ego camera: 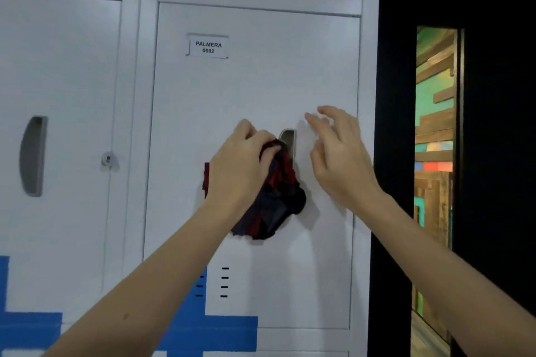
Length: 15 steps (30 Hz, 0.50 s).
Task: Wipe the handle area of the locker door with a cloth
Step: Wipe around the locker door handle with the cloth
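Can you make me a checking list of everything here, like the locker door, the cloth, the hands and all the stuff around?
Surface: white locker door, shut, with a label reading PALMERA 0002.
Job's things: dark red and navy cloth bunched against the door over the handle; only the handle's top shows.
Clutter: nothing seen.
Grips: left hand closed on the cloth; right hand open, fingers spread, beside the handle, holding nothing.
Cables: nothing seen.
Surroundings: neighbouring locker with a grey handle and a keyhole; blue tape low down; vent slots; dark wall on the right with a colourful wooden strip.
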{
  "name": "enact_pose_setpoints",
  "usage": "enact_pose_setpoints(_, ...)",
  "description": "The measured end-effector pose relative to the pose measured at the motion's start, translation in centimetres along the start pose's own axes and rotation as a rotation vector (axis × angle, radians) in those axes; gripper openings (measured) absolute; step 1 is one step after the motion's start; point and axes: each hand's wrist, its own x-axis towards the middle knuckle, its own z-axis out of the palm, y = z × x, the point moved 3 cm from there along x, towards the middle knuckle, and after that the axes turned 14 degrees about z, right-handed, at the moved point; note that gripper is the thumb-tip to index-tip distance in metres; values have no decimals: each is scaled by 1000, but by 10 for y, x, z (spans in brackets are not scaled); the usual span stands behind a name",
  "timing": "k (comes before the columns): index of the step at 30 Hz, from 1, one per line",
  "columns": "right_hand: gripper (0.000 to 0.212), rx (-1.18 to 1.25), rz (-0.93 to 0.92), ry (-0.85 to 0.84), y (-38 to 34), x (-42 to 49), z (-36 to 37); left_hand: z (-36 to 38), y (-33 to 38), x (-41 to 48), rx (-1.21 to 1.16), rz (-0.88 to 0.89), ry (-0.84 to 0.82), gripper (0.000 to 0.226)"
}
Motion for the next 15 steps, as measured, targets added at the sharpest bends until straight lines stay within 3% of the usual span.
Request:
enact_pose_setpoints(5, 45, -112, -76, 157, 7, -8, 30, 13, 8, -52, 115, 43, -15, 36)
enact_pose_setpoints(10, 43, -113, -92, 177, 9, -8, 31, 7, -8, -40, 119, 233, -37, 34)
enact_pose_setpoints(15, 42, -87, -89, 196, 9, -8, 31, 7, -9, -14, 60, 295, 29, 28)
